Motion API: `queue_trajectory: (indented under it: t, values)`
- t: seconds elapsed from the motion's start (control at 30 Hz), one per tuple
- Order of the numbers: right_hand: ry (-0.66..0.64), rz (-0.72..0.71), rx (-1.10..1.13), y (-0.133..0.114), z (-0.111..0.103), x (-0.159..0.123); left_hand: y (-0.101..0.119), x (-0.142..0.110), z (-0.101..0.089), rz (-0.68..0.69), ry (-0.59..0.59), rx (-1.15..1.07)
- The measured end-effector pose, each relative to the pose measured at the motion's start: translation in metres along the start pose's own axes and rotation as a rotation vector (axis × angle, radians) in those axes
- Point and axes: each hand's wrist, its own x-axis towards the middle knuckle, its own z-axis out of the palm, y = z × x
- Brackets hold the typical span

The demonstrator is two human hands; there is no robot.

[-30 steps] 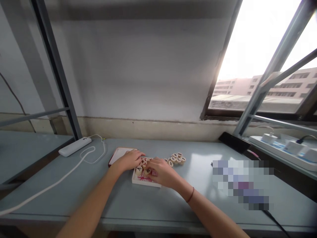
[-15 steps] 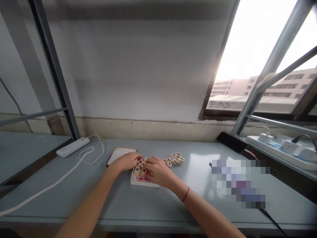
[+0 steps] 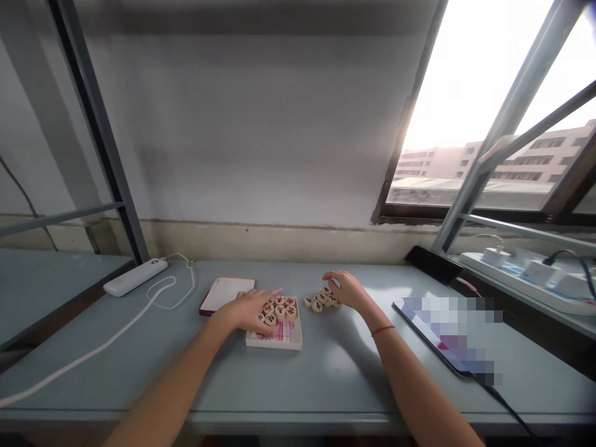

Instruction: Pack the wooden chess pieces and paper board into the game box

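Observation:
A shallow white box (image 3: 298,340) holds several round xiangqi pieces (image 3: 280,310) in its back part, with red and dark characters on top. Pink printing shows on the box floor in front of them. My left hand (image 3: 251,311) spreads over the left side of this box, fingers and thumb apart, touching pieces at that edge. A loose cluster of xiangqi pieces (image 3: 317,307) lies on the table right of the box. Over the cluster's right end, my right hand (image 3: 348,290) reaches with fingers curved and apart; it partly hides the pieces there.
A box lid (image 3: 228,295) lies inside up behind my left hand. At left are a white power strip (image 3: 136,277) and its cable (image 3: 125,338). On the right are a flat, partly blurred device (image 3: 431,338), a black object (image 3: 433,266) and another power strip (image 3: 521,282).
My right hand has left the box and moved right to the loose pieces. My left hand has shifted slightly forward along the box's left side, and its fingers have spread.

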Motion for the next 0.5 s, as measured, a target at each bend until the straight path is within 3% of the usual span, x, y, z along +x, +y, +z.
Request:
queue_trajectory:
  t: [0.2, 0.5]
  values:
    - [-0.174, 0.03, 0.063, -0.0058, -0.0033, -0.0018, -0.0021, 0.0063, 0.0075, -0.037, -0.003, -0.005]
    - [-0.185, 0.035, 0.069, -0.0038, 0.0004, 0.0039, 0.0019, 0.0067, 0.0108, -0.037, 0.024, -0.013]
